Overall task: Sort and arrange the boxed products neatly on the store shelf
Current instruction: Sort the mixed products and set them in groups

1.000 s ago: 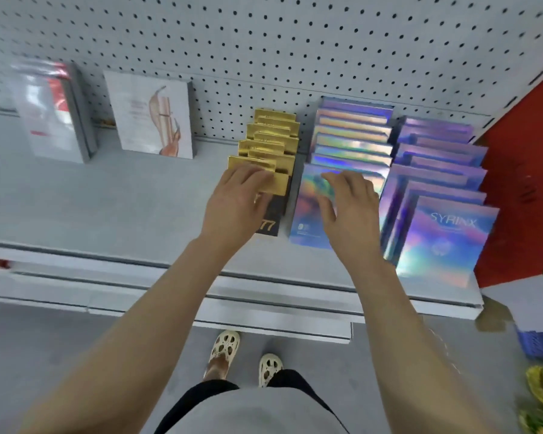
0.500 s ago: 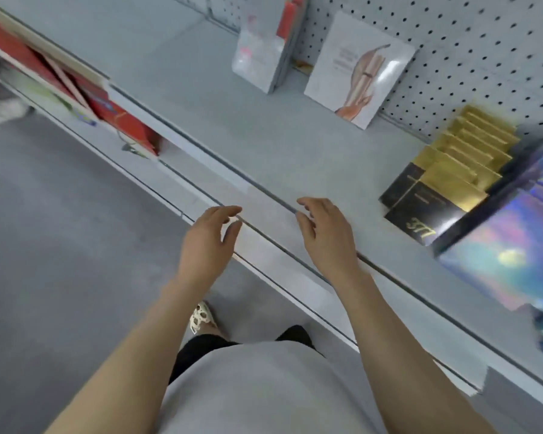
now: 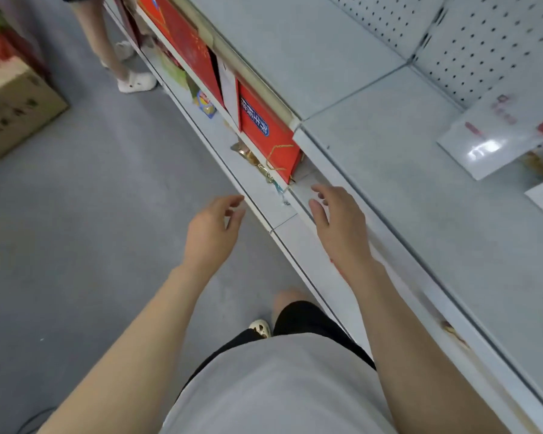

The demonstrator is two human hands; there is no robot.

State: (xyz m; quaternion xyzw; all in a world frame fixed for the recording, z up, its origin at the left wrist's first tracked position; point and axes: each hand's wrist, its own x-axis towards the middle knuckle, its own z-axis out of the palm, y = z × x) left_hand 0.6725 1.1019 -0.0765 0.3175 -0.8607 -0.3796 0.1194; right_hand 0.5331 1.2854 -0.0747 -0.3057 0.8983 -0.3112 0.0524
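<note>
Progress was hard to call from this view: we held nothing and no neat rows were in sight, so we judged sorting still pending here. Far left, a brown corrugated cardboard carton [image 3: 11, 104] sat on the matte grey floor [image 3: 91, 198]. Our left hand [image 3: 212, 230] hung over the floor, fingers loosely curled and apart, pinching nothing. The lower shelf [image 3: 257, 180] held the only clear task items: glossy red gift boxes [image 3: 264, 130], flat, stood on edge, gold cord trailing off the nearest. Our right hand [image 3: 339, 223] hovered at the shelf lip, fingers relaxed and spread, empty. The upper shelf [image 3: 405, 189] was painted grey metal against perforated pegboard [image 3: 483, 42]; a glossy white flat box [image 3: 496, 133] leaned there.
</note>
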